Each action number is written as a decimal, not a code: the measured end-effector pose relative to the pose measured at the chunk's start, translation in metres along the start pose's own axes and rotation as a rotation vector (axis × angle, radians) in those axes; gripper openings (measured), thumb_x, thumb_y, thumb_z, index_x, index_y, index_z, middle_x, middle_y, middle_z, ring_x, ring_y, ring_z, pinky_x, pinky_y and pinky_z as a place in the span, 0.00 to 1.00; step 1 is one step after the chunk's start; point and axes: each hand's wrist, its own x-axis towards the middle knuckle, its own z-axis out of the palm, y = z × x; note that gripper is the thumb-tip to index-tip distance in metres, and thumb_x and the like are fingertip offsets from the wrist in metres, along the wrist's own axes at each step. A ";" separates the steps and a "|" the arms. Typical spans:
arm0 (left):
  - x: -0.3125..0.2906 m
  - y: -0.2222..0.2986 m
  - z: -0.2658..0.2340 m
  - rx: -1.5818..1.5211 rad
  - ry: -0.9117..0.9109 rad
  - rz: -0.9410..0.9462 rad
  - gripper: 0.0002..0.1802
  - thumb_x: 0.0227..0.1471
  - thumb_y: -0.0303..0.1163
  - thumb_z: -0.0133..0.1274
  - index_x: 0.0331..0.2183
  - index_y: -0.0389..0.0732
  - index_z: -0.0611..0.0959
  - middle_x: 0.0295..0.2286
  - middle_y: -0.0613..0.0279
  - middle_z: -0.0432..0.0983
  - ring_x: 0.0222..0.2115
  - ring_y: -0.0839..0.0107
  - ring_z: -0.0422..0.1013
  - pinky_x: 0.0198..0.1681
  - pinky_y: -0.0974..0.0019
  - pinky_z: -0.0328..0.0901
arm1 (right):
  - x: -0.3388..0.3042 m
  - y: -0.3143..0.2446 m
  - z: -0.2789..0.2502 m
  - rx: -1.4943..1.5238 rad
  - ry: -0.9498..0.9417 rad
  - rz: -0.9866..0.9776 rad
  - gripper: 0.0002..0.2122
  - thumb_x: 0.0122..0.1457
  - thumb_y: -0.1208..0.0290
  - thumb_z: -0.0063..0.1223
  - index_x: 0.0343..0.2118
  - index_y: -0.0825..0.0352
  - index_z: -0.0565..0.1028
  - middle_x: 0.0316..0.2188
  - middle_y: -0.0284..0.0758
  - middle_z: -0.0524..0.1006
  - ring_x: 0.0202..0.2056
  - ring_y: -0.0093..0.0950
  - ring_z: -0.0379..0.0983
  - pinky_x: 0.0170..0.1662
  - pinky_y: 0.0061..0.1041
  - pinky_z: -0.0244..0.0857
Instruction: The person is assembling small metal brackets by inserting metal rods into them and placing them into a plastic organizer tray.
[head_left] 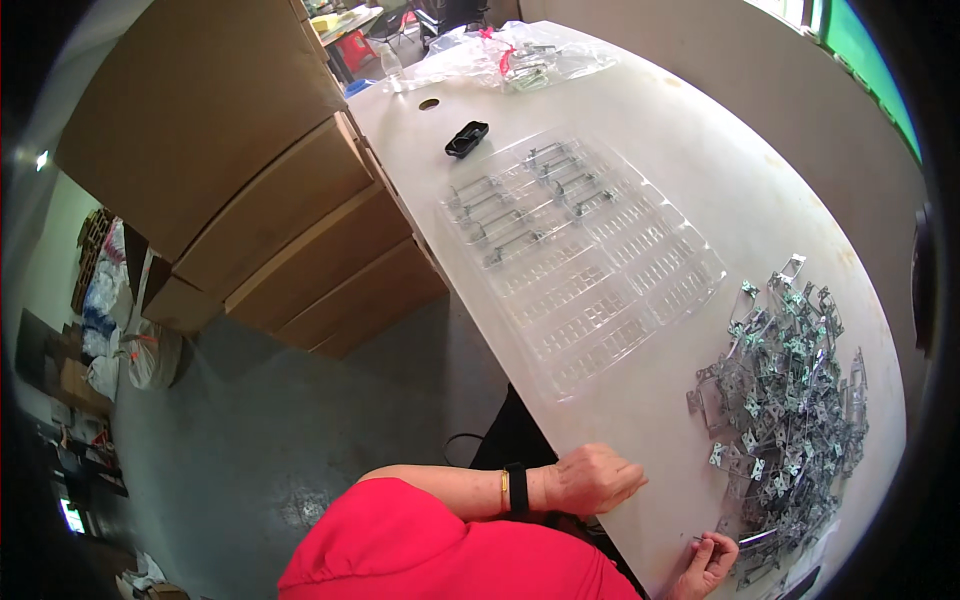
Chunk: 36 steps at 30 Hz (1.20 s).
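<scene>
My left hand (597,479) is closed at the near table edge, its fingers pressed together and pointing right; what they hold, if anything, is hidden. My right hand (708,566) is curled at the near end of a heap of small metal brackets (790,410). Something thin shows at its fingertips, too small to make out. The brackets are silvery and tangled, piled at the right of the table. Beyond my left hand lies a clear plastic tray (560,375) with rows of slots. Several long metal brackets (515,240) sit in its far rows, in two columns.
A small black case-like object (466,139) lies beyond the tray. Farther back, a clear plastic bag (535,65) with metal parts and a red tie rests on the white table (740,170). Stacked cardboard boxes (290,200) stand along the table's left side.
</scene>
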 end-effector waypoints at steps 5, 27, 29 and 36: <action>-0.003 -0.001 0.003 0.039 -0.008 0.006 0.19 0.59 0.32 0.61 0.23 0.44 0.69 0.15 0.60 0.63 0.15 0.57 0.66 0.21 0.57 0.62 | 0.003 0.007 -0.001 0.018 -0.013 -0.042 0.04 0.71 0.78 0.53 0.46 0.68 0.73 0.38 0.33 0.76 0.37 0.21 0.73 0.42 0.19 0.74; -0.007 -0.007 0.013 0.058 0.067 0.055 0.17 0.60 0.33 0.59 0.24 0.42 0.71 0.14 0.56 0.67 0.16 0.51 0.70 0.22 0.51 0.64 | 0.007 0.011 0.000 -0.027 -0.121 -0.157 0.04 0.71 0.78 0.53 0.46 0.69 0.74 0.38 0.34 0.77 0.37 0.20 0.74 0.42 0.17 0.72; -0.015 -0.008 0.012 0.072 0.053 0.010 0.15 0.60 0.33 0.58 0.25 0.42 0.71 0.14 0.55 0.69 0.17 0.49 0.71 0.23 0.50 0.66 | 0.008 0.017 0.002 -0.030 -0.153 -0.156 0.05 0.71 0.78 0.53 0.46 0.69 0.74 0.38 0.34 0.77 0.37 0.20 0.74 0.42 0.18 0.73; -0.005 -0.011 0.029 0.039 0.024 0.095 0.13 0.60 0.34 0.57 0.26 0.42 0.73 0.15 0.54 0.71 0.18 0.49 0.73 0.24 0.49 0.68 | 0.013 0.047 -0.028 -0.119 -0.091 -0.269 0.02 0.72 0.75 0.53 0.44 0.63 0.72 0.38 0.25 0.71 0.36 0.14 0.66 0.41 0.15 0.64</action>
